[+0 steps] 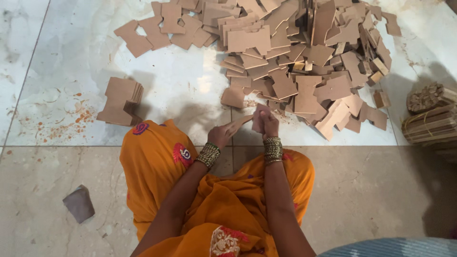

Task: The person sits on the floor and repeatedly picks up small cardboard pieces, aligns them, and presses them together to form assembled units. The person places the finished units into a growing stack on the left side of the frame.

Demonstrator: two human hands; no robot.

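1. The left hand (220,135) has its grip closed on a thin brown cardboard piece (239,123), which slants up and to the right from the fingers.
2. The right hand (265,123) is at the far end of that piece, fingers curled and touching it; whether it pinches the piece or only steadies it I cannot tell.
3. The held piece is just above the floor (43,190), in front of the orange garment (157,162) and near the close edge of the big pile.
4. Done so far, as I judge it: a small neat stack (120,101) of cut pieces stands on the floor to the left, well apart from the pile.
5. Left: the large loose pile of notched cardboard pieces (304,57) far outweighs the stack, so most of the work looks undone.
6. No box, tray or bin shows; the only gathered goods are tied bundles (431,116) at the right edge.
7. A grey scrap (79,203) lies alone on the floor at lower left.
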